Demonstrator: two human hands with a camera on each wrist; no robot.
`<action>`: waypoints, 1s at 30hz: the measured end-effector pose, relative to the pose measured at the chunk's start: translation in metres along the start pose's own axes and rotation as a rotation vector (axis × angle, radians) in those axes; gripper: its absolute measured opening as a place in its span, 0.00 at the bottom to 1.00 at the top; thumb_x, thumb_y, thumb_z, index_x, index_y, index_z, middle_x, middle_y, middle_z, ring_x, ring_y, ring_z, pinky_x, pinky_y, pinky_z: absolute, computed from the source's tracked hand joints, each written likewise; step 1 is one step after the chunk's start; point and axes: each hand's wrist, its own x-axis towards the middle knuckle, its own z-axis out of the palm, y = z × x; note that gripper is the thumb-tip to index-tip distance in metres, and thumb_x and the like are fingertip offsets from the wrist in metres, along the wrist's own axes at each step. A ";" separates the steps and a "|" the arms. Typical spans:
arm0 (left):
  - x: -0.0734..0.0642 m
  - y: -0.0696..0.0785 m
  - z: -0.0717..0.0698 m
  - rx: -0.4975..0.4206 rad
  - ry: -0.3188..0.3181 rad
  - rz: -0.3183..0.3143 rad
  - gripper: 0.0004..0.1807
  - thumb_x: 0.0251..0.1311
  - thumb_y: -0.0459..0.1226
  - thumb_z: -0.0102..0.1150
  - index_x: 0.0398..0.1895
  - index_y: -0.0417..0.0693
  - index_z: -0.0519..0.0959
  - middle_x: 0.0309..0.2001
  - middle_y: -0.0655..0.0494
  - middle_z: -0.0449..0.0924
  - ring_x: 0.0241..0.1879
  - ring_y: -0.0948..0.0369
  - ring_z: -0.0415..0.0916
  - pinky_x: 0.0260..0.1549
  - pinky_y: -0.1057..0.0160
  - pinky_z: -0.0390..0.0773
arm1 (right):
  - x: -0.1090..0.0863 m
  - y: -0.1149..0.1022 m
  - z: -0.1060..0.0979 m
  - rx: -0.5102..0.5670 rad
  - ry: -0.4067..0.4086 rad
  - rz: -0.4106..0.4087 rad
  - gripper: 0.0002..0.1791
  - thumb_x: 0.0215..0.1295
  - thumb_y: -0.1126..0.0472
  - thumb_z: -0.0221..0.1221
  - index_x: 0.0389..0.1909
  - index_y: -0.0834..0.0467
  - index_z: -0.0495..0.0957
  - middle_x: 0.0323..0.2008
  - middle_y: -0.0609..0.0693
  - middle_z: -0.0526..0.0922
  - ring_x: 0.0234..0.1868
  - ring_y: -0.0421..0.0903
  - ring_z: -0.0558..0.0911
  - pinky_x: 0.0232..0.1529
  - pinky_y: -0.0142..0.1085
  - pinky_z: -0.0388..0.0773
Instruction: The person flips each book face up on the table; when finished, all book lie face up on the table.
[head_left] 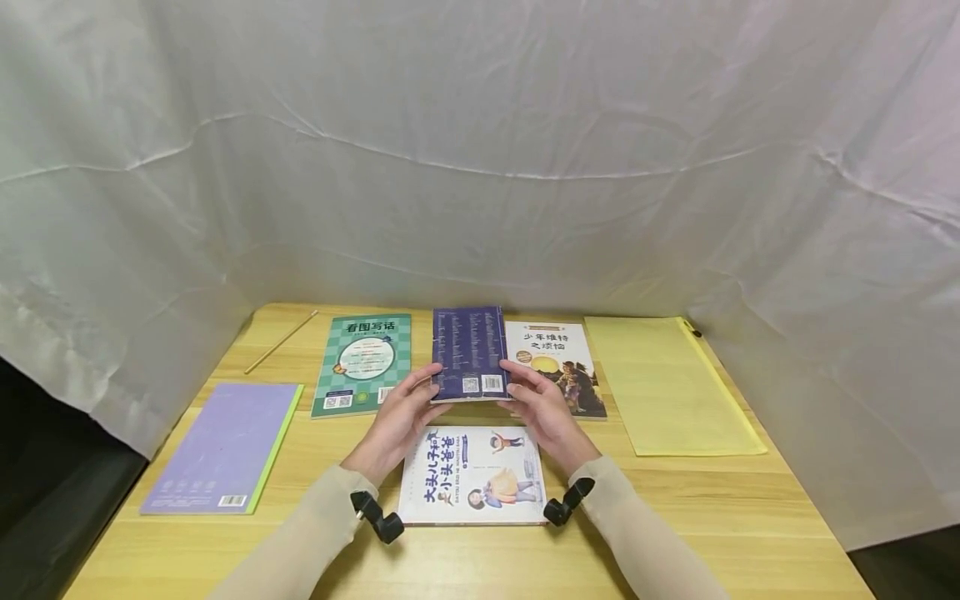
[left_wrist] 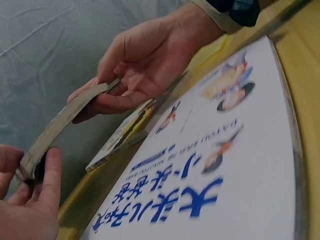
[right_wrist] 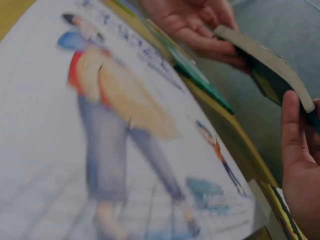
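Note:
Both hands hold a dark blue book [head_left: 470,346] up in front of the body, its text-covered face with a QR code and barcode turned to the head view. At its lower left corner my left hand [head_left: 400,423] grips with the thumb on the cover and fingers underneath. The right hand [head_left: 550,414] pinches the lower right corner the same way. Both wrist views show the book's page edge [left_wrist: 62,117] bowed between the hands. Below it lies a white picture book [head_left: 480,487] with blue lettering, partly covered by the wrists.
On the wooden table [head_left: 480,571] lie a green book [head_left: 330,375] behind left, a white-and-black book [head_left: 581,387] behind right, a purple notebook [head_left: 221,446] and a thin wooden stick [head_left: 281,342] at left, and a yellow zip pouch [head_left: 675,387] at right. Pale cloth [head_left: 480,217] surrounds the table.

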 end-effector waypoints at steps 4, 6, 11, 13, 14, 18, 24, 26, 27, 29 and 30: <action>-0.001 0.002 0.000 0.067 -0.062 0.032 0.31 0.79 0.27 0.50 0.83 0.49 0.68 0.80 0.44 0.67 0.67 0.55 0.80 0.70 0.54 0.83 | -0.002 0.000 -0.004 -0.043 -0.016 0.010 0.37 0.73 0.78 0.52 0.81 0.56 0.70 0.70 0.55 0.73 0.45 0.40 0.83 0.46 0.27 0.87; -0.002 0.004 0.000 0.094 -0.096 0.043 0.32 0.79 0.27 0.51 0.84 0.50 0.67 0.81 0.44 0.66 0.67 0.55 0.80 0.71 0.52 0.82 | -0.003 0.000 -0.006 -0.060 -0.042 0.006 0.43 0.69 0.79 0.51 0.83 0.51 0.67 0.78 0.54 0.66 0.37 0.36 0.79 0.35 0.22 0.80; -0.004 0.004 -0.001 0.166 -0.124 0.056 0.31 0.80 0.29 0.52 0.84 0.48 0.67 0.82 0.44 0.66 0.65 0.57 0.82 0.71 0.51 0.82 | -0.006 0.001 -0.008 -0.046 -0.077 -0.010 0.41 0.75 0.75 0.51 0.86 0.49 0.62 0.83 0.57 0.61 0.35 0.34 0.80 0.34 0.21 0.81; -0.005 0.004 -0.003 0.204 -0.118 0.060 0.30 0.81 0.30 0.53 0.83 0.48 0.68 0.82 0.44 0.66 0.64 0.57 0.83 0.71 0.50 0.83 | -0.005 0.001 -0.008 -0.039 -0.036 -0.026 0.33 0.82 0.69 0.52 0.84 0.54 0.65 0.77 0.57 0.70 0.45 0.37 0.86 0.46 0.26 0.88; -0.005 0.004 -0.003 0.225 -0.113 0.059 0.29 0.81 0.31 0.53 0.82 0.48 0.69 0.82 0.44 0.67 0.63 0.57 0.83 0.71 0.49 0.83 | -0.005 0.002 -0.008 -0.038 -0.002 -0.037 0.29 0.84 0.67 0.53 0.82 0.56 0.67 0.72 0.57 0.75 0.49 0.40 0.87 0.52 0.30 0.90; -0.007 0.003 -0.003 0.279 -0.107 0.058 0.27 0.80 0.33 0.55 0.80 0.49 0.73 0.80 0.46 0.69 0.62 0.55 0.84 0.71 0.47 0.83 | -0.002 0.003 -0.011 -0.056 0.112 -0.061 0.25 0.82 0.68 0.57 0.76 0.62 0.73 0.56 0.50 0.84 0.52 0.44 0.89 0.58 0.36 0.90; -0.007 0.001 -0.003 0.254 -0.053 0.064 0.24 0.83 0.35 0.52 0.78 0.51 0.75 0.74 0.46 0.75 0.58 0.57 0.83 0.65 0.50 0.87 | -0.004 0.002 -0.016 -0.058 0.064 -0.054 0.46 0.71 0.76 0.58 0.86 0.45 0.60 0.69 0.57 0.76 0.53 0.47 0.88 0.58 0.39 0.91; -0.007 0.002 -0.003 0.241 -0.037 0.066 0.23 0.84 0.36 0.51 0.77 0.50 0.76 0.73 0.47 0.75 0.57 0.57 0.83 0.63 0.51 0.88 | -0.005 0.001 -0.016 -0.062 0.043 -0.049 0.52 0.69 0.77 0.58 0.88 0.40 0.55 0.74 0.58 0.71 0.52 0.48 0.87 0.55 0.39 0.91; -0.007 0.002 -0.003 0.241 -0.032 0.065 0.22 0.84 0.36 0.51 0.76 0.50 0.77 0.72 0.47 0.76 0.57 0.57 0.83 0.63 0.52 0.88 | -0.006 0.001 -0.017 -0.067 0.039 -0.048 0.51 0.70 0.76 0.58 0.88 0.39 0.55 0.75 0.58 0.70 0.52 0.47 0.87 0.54 0.39 0.92; -0.007 0.002 -0.003 0.239 -0.026 0.064 0.21 0.85 0.37 0.50 0.75 0.49 0.78 0.71 0.47 0.77 0.56 0.57 0.84 0.62 0.53 0.89 | -0.006 0.002 -0.018 -0.074 0.053 -0.048 0.45 0.75 0.73 0.57 0.87 0.42 0.58 0.73 0.57 0.72 0.49 0.47 0.87 0.49 0.38 0.92; -0.008 0.002 -0.003 0.241 -0.023 0.064 0.21 0.85 0.37 0.50 0.75 0.49 0.78 0.70 0.47 0.78 0.55 0.57 0.84 0.61 0.54 0.89 | -0.007 0.002 -0.019 -0.081 0.067 -0.054 0.39 0.78 0.71 0.56 0.85 0.45 0.61 0.70 0.56 0.75 0.47 0.46 0.87 0.48 0.37 0.92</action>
